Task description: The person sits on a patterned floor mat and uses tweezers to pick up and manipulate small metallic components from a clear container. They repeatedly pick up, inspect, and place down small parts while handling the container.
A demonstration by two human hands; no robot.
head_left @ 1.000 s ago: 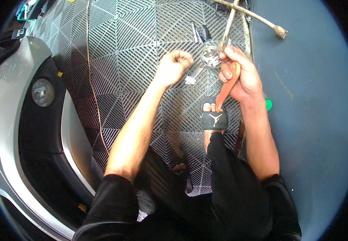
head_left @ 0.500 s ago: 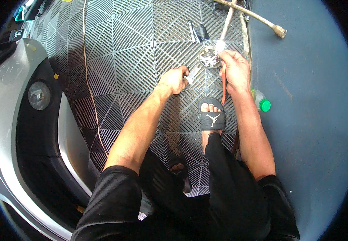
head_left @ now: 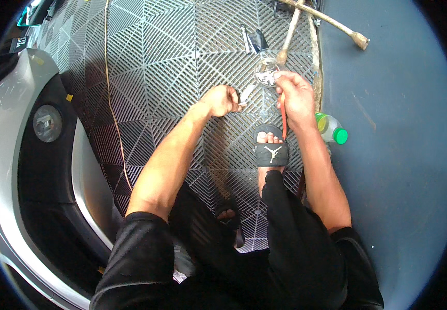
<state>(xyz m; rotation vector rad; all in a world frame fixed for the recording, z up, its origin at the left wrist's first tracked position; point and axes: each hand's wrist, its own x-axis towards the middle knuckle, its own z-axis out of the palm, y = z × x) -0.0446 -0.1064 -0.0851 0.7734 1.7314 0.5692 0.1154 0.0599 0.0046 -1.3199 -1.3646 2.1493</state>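
Observation:
My left hand [head_left: 222,101] is closed, with a small whitish strip [head_left: 246,94] sticking out from its fingertips over the floor mat. What else lies within that grip is hidden. My right hand [head_left: 297,99] is closed around a thin orange strip-like tool [head_left: 284,118] that hangs down toward my sandal. Its thumb and fingertips reach the near right rim of a round clear container [head_left: 262,68]. Small white and silvery pieces lie in this container; whether the fingertips pinch one, I cannot make out.
A rusty cross-shaped lug wrench [head_left: 332,21] lies beyond my right hand. A clear bottle with a green cap [head_left: 340,136] is beside my right forearm. A black pouch-like item [head_left: 258,40] lies past the container. A silver car bumper [head_left: 6,155] and a cable [head_left: 111,98] are left.
My right hand has moved down slightly, and its fingertips now sit at the container's rim. A white spot at those fingertips is gone. My left hand has turned slightly.

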